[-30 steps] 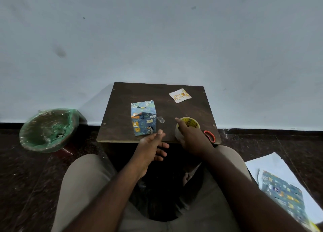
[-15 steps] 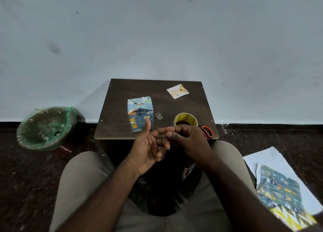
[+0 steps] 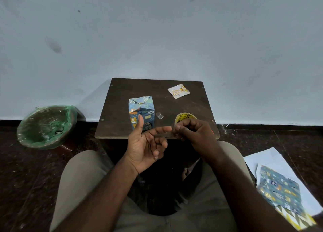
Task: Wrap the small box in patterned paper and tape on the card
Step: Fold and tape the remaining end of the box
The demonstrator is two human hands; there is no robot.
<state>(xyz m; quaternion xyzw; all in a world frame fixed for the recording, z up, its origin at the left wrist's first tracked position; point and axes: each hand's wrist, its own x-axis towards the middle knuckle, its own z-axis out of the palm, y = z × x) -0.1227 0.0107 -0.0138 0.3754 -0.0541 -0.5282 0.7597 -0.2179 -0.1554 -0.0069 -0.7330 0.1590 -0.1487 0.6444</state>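
The small box point(image 3: 141, 109), wrapped in blue animal-print paper, stands upright on the dark wooden table point(image 3: 157, 86). A white "Happy Birthday" card point(image 3: 178, 91) lies at the table's far right. The yellow tape roll point(image 3: 185, 117) sits near the front edge, partly hidden by my right hand point(image 3: 194, 133). That hand's fingertips pinch what looks like a small clear piece of tape, held against the tip of my left index finger. My left hand point(image 3: 145, 144) is palm up in front of the box, with its thumb raised and its index finger stretched out.
A loose clear scrap of tape point(image 3: 159, 115) lies between the box and the roll. A green-lined bin point(image 3: 45, 126) stands on the floor at left. Leftover patterned paper point(image 3: 279, 189) on a white sheet lies on the floor at right. A wall stands behind the table.
My right hand left the tape roll and came to my left hand's fingers. My left hand turned palm up and stretched out its index finger.
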